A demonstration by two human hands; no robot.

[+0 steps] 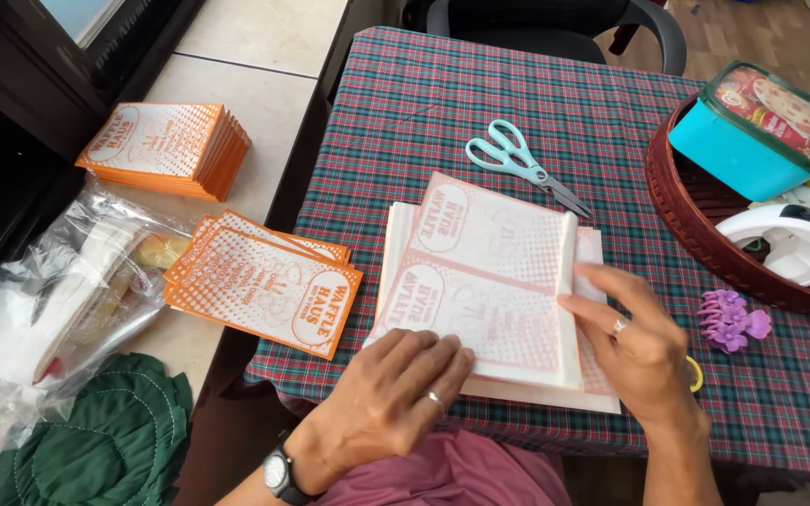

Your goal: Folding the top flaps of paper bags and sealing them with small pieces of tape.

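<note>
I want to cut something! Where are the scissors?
In the head view, the light blue scissors lie on the plaid tablecloth, just beyond the stack of printed paper sheets, left of the round brown basket.

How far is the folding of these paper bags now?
Done: two piles of orange printed paper bags. In hand: left hand presses the top sheet flat; right hand folds its right edge. Left: the stack of unfolded sheets beneath.

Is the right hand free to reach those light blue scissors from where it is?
Probably yes. The right hand rests on the printed sheets, holding nothing, and the scissors lie just beyond them on the checked tablecloth with nothing between.
</note>
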